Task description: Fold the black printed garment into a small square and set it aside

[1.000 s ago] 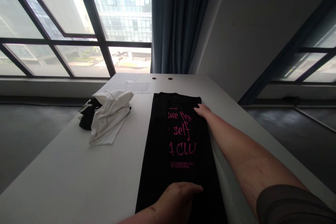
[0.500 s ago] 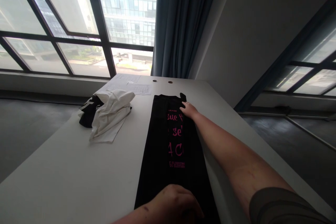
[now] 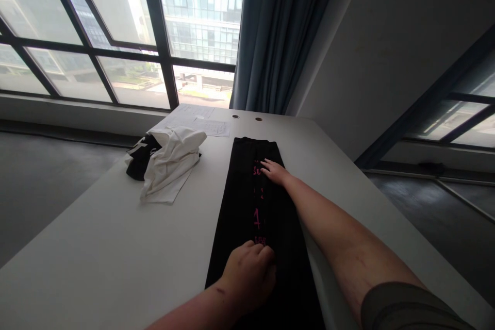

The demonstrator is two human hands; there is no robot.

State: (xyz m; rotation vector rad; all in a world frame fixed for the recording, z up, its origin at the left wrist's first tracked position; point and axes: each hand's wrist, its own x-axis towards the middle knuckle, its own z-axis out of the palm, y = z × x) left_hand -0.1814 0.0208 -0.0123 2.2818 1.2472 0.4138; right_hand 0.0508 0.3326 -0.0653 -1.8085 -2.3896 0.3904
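A black T-shirt (image 3: 228, 221) with pink lettering lies folded into a long strip on the table, its neckline at the far end. A fold of cloth from the right side partly covers the lettering. My right hand (image 3: 274, 171) rests on the upper part of this strip with its fingers stretched out flat. Lower down, at the near end of the lettering, my left hand (image 3: 249, 273) is closed with curled fingers against the black cloth; its fingertips are hidden under the hand.
On the left of the white table (image 3: 127, 247) lies a crumpled white garment (image 3: 174, 160) with a black garment (image 3: 139, 165) beside it. Printed papers (image 3: 211, 126) lie at the far edge, near two round holes. A blue curtain (image 3: 278, 36) hangs beyond, beside windows.
My left hand has moved up the T-shirt, away from me. My right hand has come slightly nearer and flattened on the cloth. The right-hand fold now covers more lettering, and the view has shifted slightly.
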